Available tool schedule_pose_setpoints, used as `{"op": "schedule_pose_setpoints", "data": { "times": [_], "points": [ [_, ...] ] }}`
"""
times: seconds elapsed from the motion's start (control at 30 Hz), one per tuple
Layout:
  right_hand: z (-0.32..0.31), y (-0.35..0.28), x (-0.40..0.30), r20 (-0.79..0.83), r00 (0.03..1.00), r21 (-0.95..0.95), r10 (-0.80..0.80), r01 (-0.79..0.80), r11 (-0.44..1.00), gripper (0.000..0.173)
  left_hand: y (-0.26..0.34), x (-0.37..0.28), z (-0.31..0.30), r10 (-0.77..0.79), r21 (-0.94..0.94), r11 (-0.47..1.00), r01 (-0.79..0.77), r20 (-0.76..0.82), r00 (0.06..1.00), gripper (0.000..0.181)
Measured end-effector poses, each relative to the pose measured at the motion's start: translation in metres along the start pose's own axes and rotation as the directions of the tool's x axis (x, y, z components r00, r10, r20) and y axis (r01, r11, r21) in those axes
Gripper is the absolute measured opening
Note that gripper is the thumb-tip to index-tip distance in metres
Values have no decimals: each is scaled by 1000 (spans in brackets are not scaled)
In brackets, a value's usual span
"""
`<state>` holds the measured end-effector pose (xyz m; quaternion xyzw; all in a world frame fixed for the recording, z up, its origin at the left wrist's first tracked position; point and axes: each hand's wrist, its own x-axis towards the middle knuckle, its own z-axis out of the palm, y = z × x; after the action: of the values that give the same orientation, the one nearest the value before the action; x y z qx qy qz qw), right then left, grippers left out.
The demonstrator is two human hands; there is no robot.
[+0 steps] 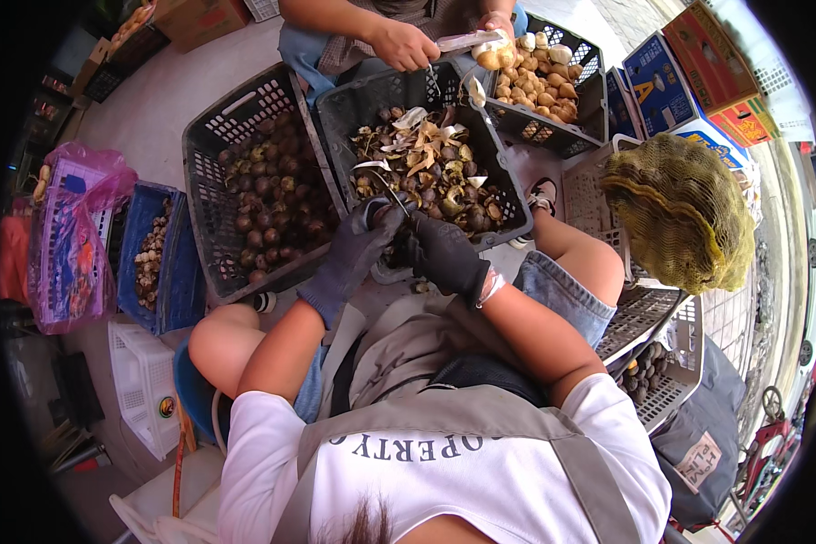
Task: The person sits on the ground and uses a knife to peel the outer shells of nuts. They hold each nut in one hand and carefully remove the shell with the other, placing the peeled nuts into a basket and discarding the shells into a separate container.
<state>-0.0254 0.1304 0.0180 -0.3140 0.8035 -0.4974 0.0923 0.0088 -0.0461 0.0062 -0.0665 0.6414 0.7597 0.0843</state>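
Note:
My left hand (pixel 359 248), in a dark grey work glove, grips a round dark purple-brown piece of produce (pixel 379 215), partly hidden by the fingers. My right hand (pixel 443 253), in a black glove, is closed on a thin curved metal blade (pixel 389 185) that reaches over the produce; its handle is hidden in the fist. Both hands are close together at the near rim of a black plastic crate (pixel 418 87) with cut shells, dry peels and dark round produce. On the left, another black crate (pixel 207 146) is filled with whole round dark produce (pixel 262 204).
Across the crates, a co-worker's hand (pixel 404 46) holds a knife (pixel 464 42) against a pale bulb (pixel 495 53). Brown bulbs (pixel 537 81) lie in a crate at upper right. A mesh sack (pixel 683 211) stands right; a blue crate (pixel 187 272) with small bulbs stands left.

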Motion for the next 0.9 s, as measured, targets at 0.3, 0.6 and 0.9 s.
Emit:
{"op": "schedule_pose_setpoints", "data": {
  "times": [0.3,0.6,0.9],
  "points": [
    [2,4,4,-10,998,-303,58,-58,951,20,-15,-8,11,-79,57,994,92,-191,978,38],
    [-4,7,11,-105,988,20,115,-114,993,20,1,8,9,-374,-972,229,53,-37,927,40],
    [25,-5,-5,66,997,-160,-44,54,986,14,-9,6,23,-252,-822,564,80,-79,964,53]
  ]
}}
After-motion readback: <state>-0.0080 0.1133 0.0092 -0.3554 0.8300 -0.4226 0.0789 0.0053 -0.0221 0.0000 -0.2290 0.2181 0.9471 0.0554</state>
